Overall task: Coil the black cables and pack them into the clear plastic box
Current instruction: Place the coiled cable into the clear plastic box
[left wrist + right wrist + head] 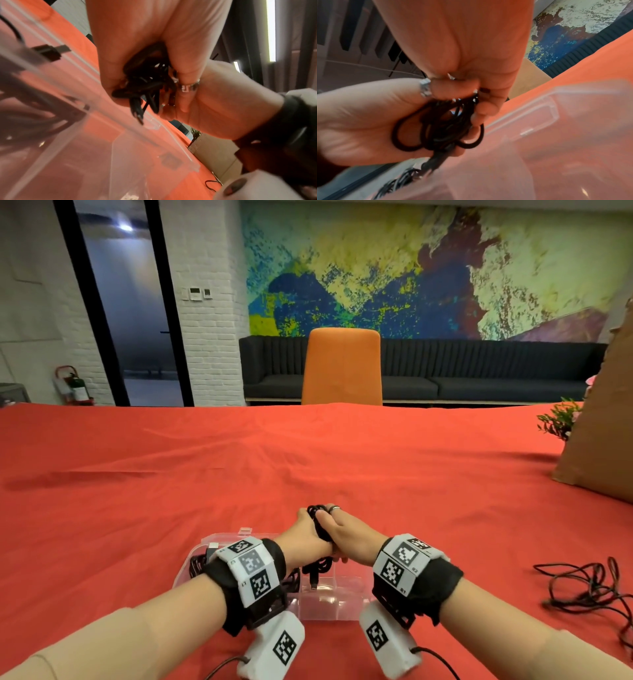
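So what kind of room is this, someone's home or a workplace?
Probably an office lounge or meeting space rather than a home. A long dark bench sofa runs under a big abstract mural, a fire extinguisher stands by the glass door, and an orange chair faces the red-covered table.

The left hand and right hand both grip a black cable bundle just above the clear box. One plug end dangles over the rim. Another cable lies inside the box.
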Demonstrator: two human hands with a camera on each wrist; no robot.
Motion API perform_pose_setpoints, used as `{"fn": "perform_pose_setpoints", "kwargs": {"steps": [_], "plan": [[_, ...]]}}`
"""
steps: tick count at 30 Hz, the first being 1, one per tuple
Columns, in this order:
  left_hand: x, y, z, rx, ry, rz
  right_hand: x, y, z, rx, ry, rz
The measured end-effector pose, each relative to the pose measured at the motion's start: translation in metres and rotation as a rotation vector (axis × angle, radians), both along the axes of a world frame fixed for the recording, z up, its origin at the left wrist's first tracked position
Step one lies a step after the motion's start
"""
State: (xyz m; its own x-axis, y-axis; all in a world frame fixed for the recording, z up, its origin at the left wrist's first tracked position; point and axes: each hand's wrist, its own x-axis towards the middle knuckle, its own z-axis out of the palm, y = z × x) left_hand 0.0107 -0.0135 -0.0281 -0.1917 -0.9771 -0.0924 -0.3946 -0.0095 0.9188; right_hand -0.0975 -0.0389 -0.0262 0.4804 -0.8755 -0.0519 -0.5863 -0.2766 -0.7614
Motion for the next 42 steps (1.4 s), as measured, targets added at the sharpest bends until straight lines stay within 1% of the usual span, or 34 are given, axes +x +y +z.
{"fn": "perform_pose_setpoints", "kwargs": {"steps": [3, 6, 7, 8, 11, 13, 15, 20, 23, 25, 28, 30, 34, 38, 40, 42], "plan": [[0.003, 0.003, -0.004, 0.127, 0.045, -0.021, -0.001, -0.003, -0.006, 0.008, -0.014, -0.011], [0.007, 0.005, -0.01, 0.242, 0.242, -0.008, -0.005, -0.006, -0.016, 0.029, -0.036, -0.004], [0.01, 0.005, -0.011, 0.267, 0.278, 0.003, -0.006, -0.007, -0.02, 0.034, -0.032, -0.008], [0.012, 0.006, -0.012, 0.278, 0.267, -0.014, -0.007, -0.007, -0.023, 0.035, -0.025, -0.009], [0.023, 0.008, -0.016, 0.257, 0.109, -0.122, -0.01, -0.003, -0.027, -0.011, 0.008, -0.002], [0.026, 0.008, -0.019, 0.238, 0.036, -0.161, -0.011, 0.0, -0.03, -0.075, 0.018, -0.003], [0.028, 0.007, -0.022, 0.185, -0.075, -0.181, -0.012, 0.0, -0.033, -0.11, 0.017, -0.019], [0.025, 0.008, -0.023, 0.065, -0.304, -0.14, -0.006, 0.007, -0.039, -0.193, 0.024, -0.072], [0.02, 0.013, -0.019, -0.031, -0.447, -0.081, -0.005, 0.01, -0.044, -0.142, -0.012, -0.161], [0.017, 0.018, -0.016, -0.064, -0.52, -0.044, -0.003, 0.01, -0.042, -0.165, 0.037, -0.146], [0.017, 0.024, -0.012, -0.125, -0.571, -0.013, -0.005, 0.008, -0.038, -0.317, 0.188, -0.061], [0.018, 0.026, -0.01, -0.197, -0.576, -0.012, -0.009, 0.007, -0.038, -0.41, 0.239, -0.036], [0.02, 0.026, -0.011, -0.26, -0.539, -0.003, -0.014, 0.005, -0.041, -0.454, 0.224, -0.011], [0.023, 0.024, -0.016, -0.213, -0.516, 0.049, -0.019, 0.002, -0.042, -0.496, 0.211, -0.003], [0.022, 0.022, -0.017, -0.219, -0.572, 0.049, -0.02, 0.003, -0.042, -0.507, 0.253, 0.002], [0.02, 0.021, -0.016, -0.257, -0.683, 0.017, -0.019, 0.003, -0.041, -0.5, 0.293, 0.037]]}}
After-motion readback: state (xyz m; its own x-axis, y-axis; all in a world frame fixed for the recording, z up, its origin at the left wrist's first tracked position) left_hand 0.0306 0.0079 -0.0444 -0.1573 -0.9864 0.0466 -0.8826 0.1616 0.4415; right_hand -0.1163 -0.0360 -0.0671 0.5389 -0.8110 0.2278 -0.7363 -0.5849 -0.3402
